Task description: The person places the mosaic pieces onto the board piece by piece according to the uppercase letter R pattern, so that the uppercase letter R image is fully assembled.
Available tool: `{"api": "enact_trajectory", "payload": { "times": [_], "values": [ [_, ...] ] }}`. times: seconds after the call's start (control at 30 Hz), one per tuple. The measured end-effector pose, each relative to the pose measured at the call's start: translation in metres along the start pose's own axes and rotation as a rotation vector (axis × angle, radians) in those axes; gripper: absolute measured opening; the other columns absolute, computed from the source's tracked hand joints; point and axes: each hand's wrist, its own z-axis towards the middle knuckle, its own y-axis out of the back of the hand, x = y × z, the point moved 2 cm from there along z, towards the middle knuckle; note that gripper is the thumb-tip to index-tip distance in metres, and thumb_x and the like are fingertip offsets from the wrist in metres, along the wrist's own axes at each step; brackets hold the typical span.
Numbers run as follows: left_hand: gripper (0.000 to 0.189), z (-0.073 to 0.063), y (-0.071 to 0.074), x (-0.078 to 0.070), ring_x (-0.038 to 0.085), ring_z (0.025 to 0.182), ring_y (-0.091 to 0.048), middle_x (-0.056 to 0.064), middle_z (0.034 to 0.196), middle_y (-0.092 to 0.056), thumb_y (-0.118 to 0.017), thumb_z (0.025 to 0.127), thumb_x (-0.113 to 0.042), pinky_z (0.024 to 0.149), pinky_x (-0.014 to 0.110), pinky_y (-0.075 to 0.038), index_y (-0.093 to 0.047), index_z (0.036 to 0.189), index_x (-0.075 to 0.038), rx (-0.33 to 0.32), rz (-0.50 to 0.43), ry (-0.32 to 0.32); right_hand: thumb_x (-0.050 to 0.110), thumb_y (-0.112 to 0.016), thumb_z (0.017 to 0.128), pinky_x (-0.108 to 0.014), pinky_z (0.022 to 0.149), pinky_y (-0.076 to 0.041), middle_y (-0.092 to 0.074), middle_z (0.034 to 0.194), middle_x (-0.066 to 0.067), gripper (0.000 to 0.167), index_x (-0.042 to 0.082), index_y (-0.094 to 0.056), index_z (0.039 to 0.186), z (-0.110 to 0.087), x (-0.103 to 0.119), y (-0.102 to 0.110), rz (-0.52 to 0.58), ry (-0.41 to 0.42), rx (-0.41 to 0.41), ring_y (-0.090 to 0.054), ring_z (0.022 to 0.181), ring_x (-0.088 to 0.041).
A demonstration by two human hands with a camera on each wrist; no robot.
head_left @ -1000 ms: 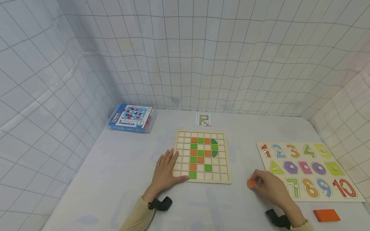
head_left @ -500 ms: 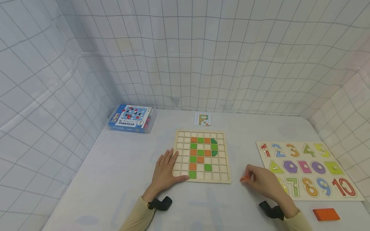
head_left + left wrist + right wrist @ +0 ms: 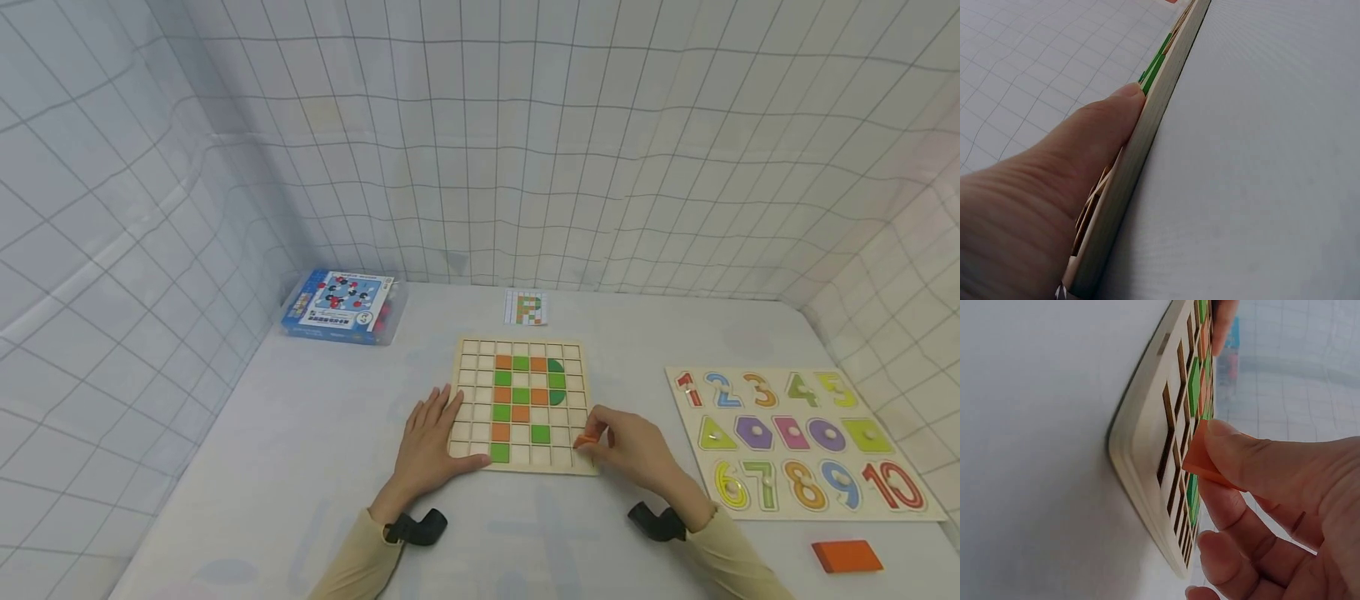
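Observation:
A wooden grid board (image 3: 588,467) lies mid-table, with orange and green square tiles and rounded dark green pieces set in some cells. My left hand (image 3: 429,446) rests spread along its left edge, the thumb touching the front rim beside a green tile (image 3: 499,452). In the left wrist view, that thumb (image 3: 1094,128) lies on the board's edge. My right hand (image 3: 632,443) pinches an orange square tile (image 3: 1204,453) between thumb and fingers, over the board's right part near the front corner. The tile is tilted in the right wrist view.
A pattern card (image 3: 527,307) lies behind the board. At the back left is a boxed molecule set (image 3: 341,307). A number and shape puzzle board (image 3: 806,446) lies to the right, with an orange block (image 3: 847,557) in front of it. Gridded cloth walls enclose the table.
My right hand has carried the orange tile leftward from beside the puzzle board to over the grid board's right side. The left hand has stayed in place.

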Motion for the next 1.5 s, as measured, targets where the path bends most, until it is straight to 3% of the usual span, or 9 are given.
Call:
{"api": "enact_trajectory", "payload": {
  "times": [0.33, 0.8, 1.5],
  "values": [
    [0.105, 0.0, 0.0, 0.0, 0.03, 0.142, -0.012, 0.016, 0.153, -0.023, -0.072, 0.069, -0.062, 0.112, 0.048, -0.009, -0.032, 0.148, -0.005, -0.001, 0.001, -0.002, 0.029, -0.076, 0.081, -0.022, 0.049, -0.036, -0.051, 0.071, 0.015, 0.018, 0.021, -0.06, 0.082, 0.01, 0.012, -0.014, 0.041, 0.03, 0.072, -0.042, 0.057, -0.004],
    [0.105, 0.0, 0.0, 0.0, 0.03, 0.142, -0.012, 0.015, 0.153, -0.023, -0.073, 0.069, -0.062, 0.112, 0.048, -0.009, -0.032, 0.148, -0.005, -0.003, -0.002, -0.004, 0.028, -0.075, 0.082, -0.023, 0.049, -0.038, -0.052, 0.07, 0.016, 0.015, 0.022, -0.062, 0.081, 0.012, 0.014, -0.021, 0.044, 0.033, 0.105, -0.044, 0.056, -0.003],
    [0.105, -0.001, 0.001, -0.001, 0.031, 0.142, -0.012, 0.016, 0.153, -0.023, -0.072, 0.069, -0.061, 0.112, 0.049, -0.009, -0.032, 0.148, -0.005, 0.002, -0.004, 0.001, 0.023, -0.079, 0.078, -0.02, 0.052, -0.037, -0.05, 0.074, 0.018, 0.013, 0.025, -0.067, 0.076, 0.003, 0.018, -0.026, -0.098, 0.058, 0.008, -0.041, 0.06, -0.002]
  ]
}}
